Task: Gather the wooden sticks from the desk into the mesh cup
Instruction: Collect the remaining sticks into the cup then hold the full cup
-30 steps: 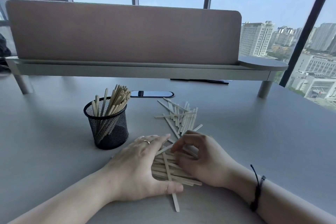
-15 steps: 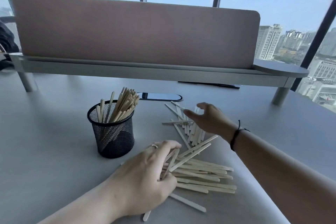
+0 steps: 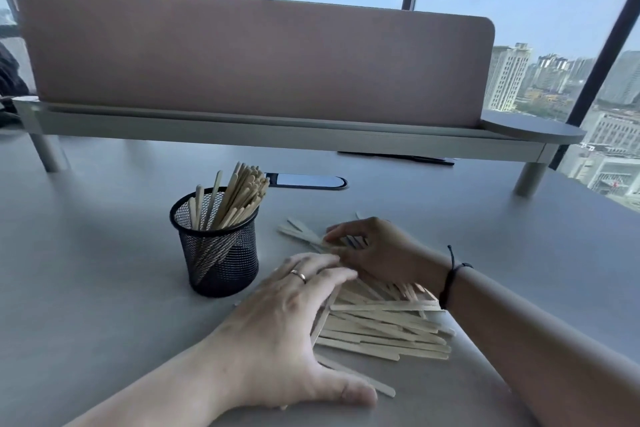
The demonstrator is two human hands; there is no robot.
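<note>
A black mesh cup [image 3: 221,253] stands on the grey desk [image 3: 86,270], with several wooden sticks [image 3: 239,194] leaning to the right inside it. A loose pile of wooden sticks [image 3: 381,326] lies to the right of the cup. My left hand [image 3: 287,333], wearing a ring, rests flat on the pile's left edge with its fingers spread and the thumb on the desk. My right hand [image 3: 377,253] is at the pile's far end, its fingers curled over a bunch of sticks [image 3: 304,232] that pokes out to the left. Both hands cover part of the pile.
A dark glossy oblong [image 3: 304,181] lies flat on the desk behind the cup. Across the back runs a raised shelf [image 3: 277,135] on legs with a pink partition [image 3: 256,62], and a dark flat item [image 3: 398,158] lies beneath it. Windows stand beyond.
My right hand has come back from the far sticks toward the near pile, drawing them along, and its fingers have curled. My left hand has flattened onto the pile.
</note>
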